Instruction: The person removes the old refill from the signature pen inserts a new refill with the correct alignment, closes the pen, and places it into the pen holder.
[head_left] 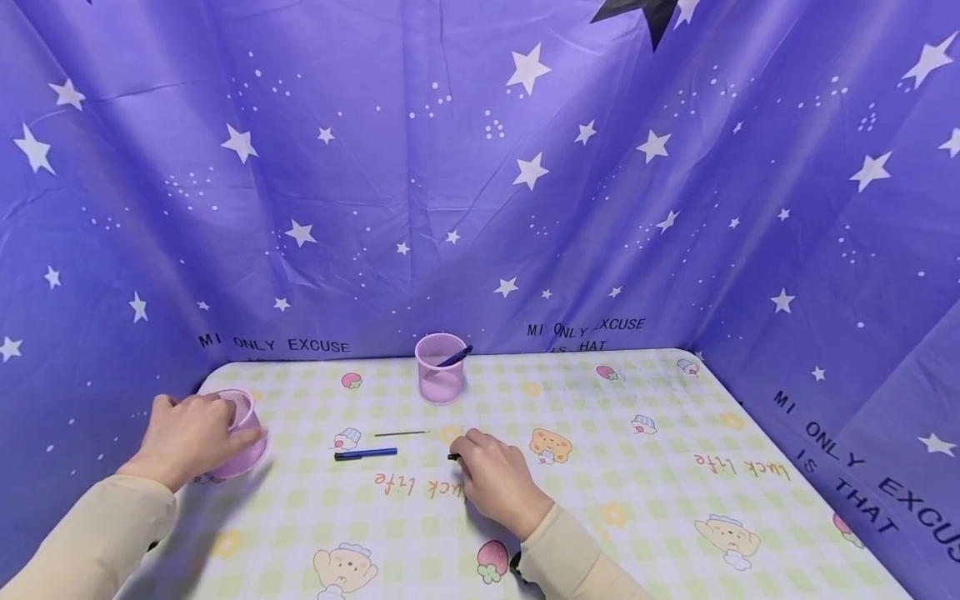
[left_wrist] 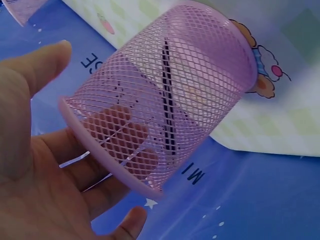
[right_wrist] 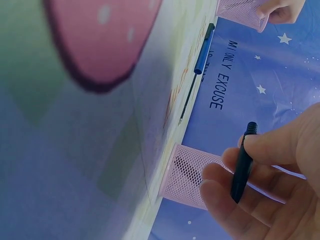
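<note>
At the left, my left hand grips the rim end of a pink mesh pen holder. Its fingers show through the mesh in the left wrist view, and a thin dark stick shows inside that holder. My right hand is over the middle of the table. Between thumb and fingers it pinches a short black pen section with a threaded end. Between the hands lie a blue pen barrel with a black end and, just behind it, a thin pen refill.
A second pink mesh pen holder stands upright near the table's back edge, with a dark blue pen leaning in it. A checked cloth with cartoon prints covers the table. Purple star-printed curtains hang behind and at both sides.
</note>
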